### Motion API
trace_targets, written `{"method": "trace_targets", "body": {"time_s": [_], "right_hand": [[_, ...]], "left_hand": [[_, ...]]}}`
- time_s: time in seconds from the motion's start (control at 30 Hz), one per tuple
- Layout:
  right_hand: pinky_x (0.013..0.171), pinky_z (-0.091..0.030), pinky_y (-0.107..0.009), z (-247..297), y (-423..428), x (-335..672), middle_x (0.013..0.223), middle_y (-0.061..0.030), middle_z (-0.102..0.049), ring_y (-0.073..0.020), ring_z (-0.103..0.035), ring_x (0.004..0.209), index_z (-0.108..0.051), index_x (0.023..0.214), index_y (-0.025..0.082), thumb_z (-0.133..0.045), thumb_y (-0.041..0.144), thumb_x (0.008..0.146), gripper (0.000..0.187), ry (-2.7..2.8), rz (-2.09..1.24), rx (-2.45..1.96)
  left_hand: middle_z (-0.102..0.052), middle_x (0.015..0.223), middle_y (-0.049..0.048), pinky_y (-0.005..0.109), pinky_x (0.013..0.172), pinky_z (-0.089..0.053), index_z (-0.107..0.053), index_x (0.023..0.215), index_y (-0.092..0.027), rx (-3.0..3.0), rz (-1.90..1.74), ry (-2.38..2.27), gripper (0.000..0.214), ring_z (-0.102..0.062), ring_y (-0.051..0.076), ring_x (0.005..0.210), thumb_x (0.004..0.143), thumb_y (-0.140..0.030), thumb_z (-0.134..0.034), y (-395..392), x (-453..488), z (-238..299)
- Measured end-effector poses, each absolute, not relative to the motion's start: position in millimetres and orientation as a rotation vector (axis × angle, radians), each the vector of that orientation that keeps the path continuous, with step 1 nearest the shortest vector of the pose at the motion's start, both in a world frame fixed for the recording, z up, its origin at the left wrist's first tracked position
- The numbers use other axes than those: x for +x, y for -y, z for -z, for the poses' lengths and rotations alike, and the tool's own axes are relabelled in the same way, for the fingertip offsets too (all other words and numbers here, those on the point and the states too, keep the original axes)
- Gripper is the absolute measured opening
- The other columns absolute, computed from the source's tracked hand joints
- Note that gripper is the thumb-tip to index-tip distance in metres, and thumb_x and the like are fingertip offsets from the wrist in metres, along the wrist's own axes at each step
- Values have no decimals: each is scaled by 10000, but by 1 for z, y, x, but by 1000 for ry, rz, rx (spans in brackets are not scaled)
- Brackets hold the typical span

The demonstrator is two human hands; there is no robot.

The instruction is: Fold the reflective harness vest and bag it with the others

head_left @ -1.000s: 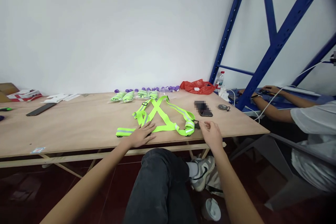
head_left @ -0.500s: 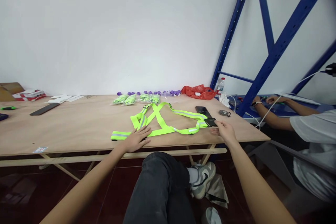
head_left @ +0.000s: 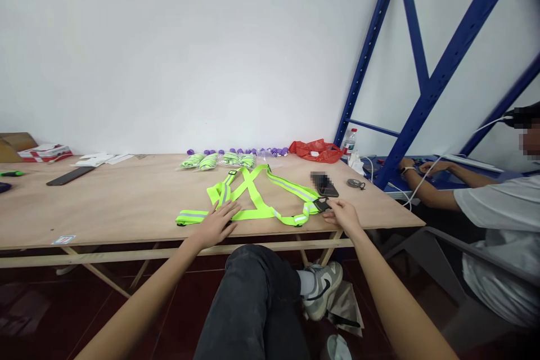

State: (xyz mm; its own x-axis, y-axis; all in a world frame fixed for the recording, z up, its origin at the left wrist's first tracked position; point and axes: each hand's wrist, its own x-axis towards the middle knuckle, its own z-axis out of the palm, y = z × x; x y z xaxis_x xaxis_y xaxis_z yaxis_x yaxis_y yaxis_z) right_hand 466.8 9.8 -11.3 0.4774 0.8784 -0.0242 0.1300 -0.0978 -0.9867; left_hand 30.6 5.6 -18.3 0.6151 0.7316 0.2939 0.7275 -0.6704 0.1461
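Note:
A neon yellow reflective strap harness [head_left: 257,199] lies spread out near the front edge of the plywood table [head_left: 105,208]. My left hand [head_left: 217,222] rests flat on its lower left strap, fingers stretched out. My right hand [head_left: 343,215] is at the harness's right end, fingers pinched on the black buckle [head_left: 323,204] there. A dark phone [head_left: 324,184] lies just behind that buckle.
Rolled neon straps in bags [head_left: 219,160] and purple pieces line the table's back. A red bag [head_left: 316,149], a water bottle [head_left: 348,143] and a round metal item [head_left: 354,183] sit at the right. Another person [head_left: 485,208] sits beside a blue rack [head_left: 422,84]. My crossed leg [head_left: 257,298] is below the table.
My right hand pulled the buckle end out to the right, stretching the harness, then drew back a little leftward. My left hand stayed pressed on the lower strap.

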Motion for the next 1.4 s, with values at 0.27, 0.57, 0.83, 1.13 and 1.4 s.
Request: {"method": "trace_targets", "body": {"time_s": [0.27, 0.57, 0.83, 1.13, 1.4], "right_hand": [[1103, -446, -517, 9, 21, 447, 1244, -148, -676, -321, -588, 1242, -660, 1075, 200, -631, 318, 780, 319, 1294, -221, -1575], [1163, -341, -586, 33, 50, 397, 1369, -143, -654, -327, -507, 1381, -594, 1364, 182, -508, 330, 982, 418, 2400, 342, -1324], [1116, -419, -544, 43, 35, 415, 1178, -81, -755, -263, -686, 1131, -696, 1185, 261, -523, 232, 953, 291, 2283, 50, -1255], [775, -563, -332, 8, -2, 418, 959, -45, -785, -235, -726, 884, -738, 955, 222, -452, 331, 977, 308, 2136, -292, -1420], [892, -504, -415, 17, -22, 396, 1085, -126, -749, -296, -672, 1026, -715, 1005, 191, -536, 276, 951, 206, 2258, -77, -1367]], "left_hand": [[-496, 1537, 136, 623, 1247, -179, -629, 1326, -196, 2863, -890, -1330, 404, -347, 326, 1497, 979, -203, -422, 24, 90, 29], [-559, 1475, 135, 588, 1237, -265, -625, 1319, -196, 2923, -883, -1073, 390, -419, 298, 1457, 1007, -197, -390, 35, 107, 29], [-440, 1584, 107, 502, 1239, -298, -381, 1537, -213, 2835, -683, -994, 529, -326, 254, 1514, 1011, -260, -399, 51, 136, 22], [-374, 1620, 117, 610, 1223, -211, -355, 1552, -209, 2760, -391, -1320, 589, -330, 303, 1508, 1021, -460, -397, 36, 149, 37], [-381, 1617, 105, 573, 1231, -222, -389, 1535, -204, 2715, -252, -1325, 560, -339, 281, 1505, 1027, -439, -402, 33, 111, 18]]}}
